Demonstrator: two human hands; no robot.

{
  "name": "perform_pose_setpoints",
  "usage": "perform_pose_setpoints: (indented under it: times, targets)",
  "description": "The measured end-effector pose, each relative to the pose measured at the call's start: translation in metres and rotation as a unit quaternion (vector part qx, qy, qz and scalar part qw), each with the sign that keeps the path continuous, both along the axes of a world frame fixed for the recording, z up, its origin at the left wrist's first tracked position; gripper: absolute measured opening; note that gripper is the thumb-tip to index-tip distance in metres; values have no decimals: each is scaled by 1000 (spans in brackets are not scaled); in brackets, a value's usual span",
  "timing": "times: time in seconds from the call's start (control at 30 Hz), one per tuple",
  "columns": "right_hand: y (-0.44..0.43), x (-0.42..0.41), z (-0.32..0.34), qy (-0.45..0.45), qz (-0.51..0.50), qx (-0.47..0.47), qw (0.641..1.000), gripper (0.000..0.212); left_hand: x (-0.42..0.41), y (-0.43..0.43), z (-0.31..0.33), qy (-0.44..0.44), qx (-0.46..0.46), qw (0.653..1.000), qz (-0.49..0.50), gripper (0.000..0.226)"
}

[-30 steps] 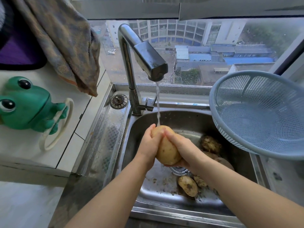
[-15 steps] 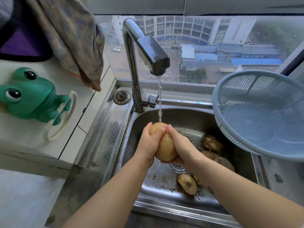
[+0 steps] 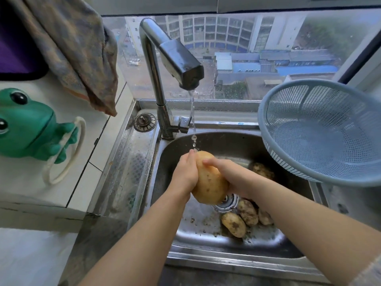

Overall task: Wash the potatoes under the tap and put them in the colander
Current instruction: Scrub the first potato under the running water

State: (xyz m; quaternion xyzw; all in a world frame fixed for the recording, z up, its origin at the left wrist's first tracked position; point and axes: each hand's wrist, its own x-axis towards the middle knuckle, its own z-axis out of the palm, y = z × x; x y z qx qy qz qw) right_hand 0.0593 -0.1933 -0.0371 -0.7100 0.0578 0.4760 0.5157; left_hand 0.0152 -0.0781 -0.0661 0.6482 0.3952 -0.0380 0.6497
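A smooth, oval, tan-skinned potato point(image 3: 210, 180) with small dark eyes is held over the steel sink point(image 3: 216, 141), directly below the chrome tap point(image 3: 177, 60). The tap's blocky spout lets fall a thin stream of water point(image 3: 192, 112) that breaks into drops just above the potato's top end. At 3 o'clock of the basin, a round grey-blue plastic mesh colander point(image 3: 329, 112) sits tilted on the sink's edge, with nothing in it. Lumpy, mud-crusted potatoes point(image 3: 234, 224) lie on the gritty basin floor at 5 o'clock of the drain point(image 3: 225, 203), and another seems to lie at 2 o'clock, partly hidden by the forearm.

Half a second ago the potato stood more upright between the palms. Now it leans, its lower end swung toward 5 o'clock, and more of its skin shows.

The left hand point(image 3: 185, 174) cups the potato's 9 o'clock side, fingers curled up to its tip. The right hand point(image 3: 233, 176) wraps it from 3 o'clock, fingers laid across the upper end. Both hands clasp the potato, and both forearms reach in from 6 o'clock.
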Motion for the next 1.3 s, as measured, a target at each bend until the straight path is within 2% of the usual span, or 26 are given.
perform_pose_setpoints:
  times: [0.13, 0.2, 0.27, 0.37, 0.43, 0.5, 0.57, 0.63, 0.8, 0.87, 0.93, 1.07, 1.17, 1.23, 1.3]
  targets:
    - [11, -6, -3, 6, -60, 13, 998, 40, 3, 6, 1, 6, -31, 1000, -4, 50]
    - [15, -4, 0, 60, -95, 36, 993, 34, -2, 6, 1, -30, -14, 999, -21, 51]
    - [20, -1, -3, 118, -135, 52, 982, 43, -9, 6, 3, -55, 22, 997, -60, 59]
    - [32, -3, -10, 160, -173, 42, 971, 58, -23, 9, 1, -41, 96, 986, -132, 85]
    - [40, -5, -18, 176, -207, 43, 961, 57, -23, 16, -2, -20, 95, 984, -152, 94]
    - [47, -7, -23, 181, -235, 52, 953, 52, -19, 22, -4, -14, 96, 984, -150, 87]
    - [53, -6, -26, 158, -260, 51, 951, 52, -14, 25, -2, -35, 116, 981, -150, 70]
    - [53, -3, -25, 136, -272, 49, 951, 49, -6, 28, 0, -52, 98, 985, -134, 54]
    - [34, 10, -17, 133, -269, 71, 951, 59, 8, 33, 5, -52, -88, 989, -104, 26]
    - [32, 11, -13, 100, -262, 69, 957, 67, 11, 31, 4, -64, -121, 987, -89, 26]
    - [33, 12, -15, 27, -270, 60, 961, 77, 14, 28, 6, -68, -114, 989, -69, 25]
    - [37, 3, -6, -170, -265, 22, 949, 67, 12, 18, 9, -42, -98, 993, -43, 26]
    - [43, -8, -3, -238, -257, 40, 936, 67, 7, 16, 6, -22, -177, 984, 20, 42]
    - [44, -14, -3, -264, -265, 55, 926, 74, 8, 18, 1, -5, -251, 965, 80, 51]
    - [42, -17, -2, -276, -273, 83, 918, 81, 12, 22, 0, 20, -309, 942, 125, 50]
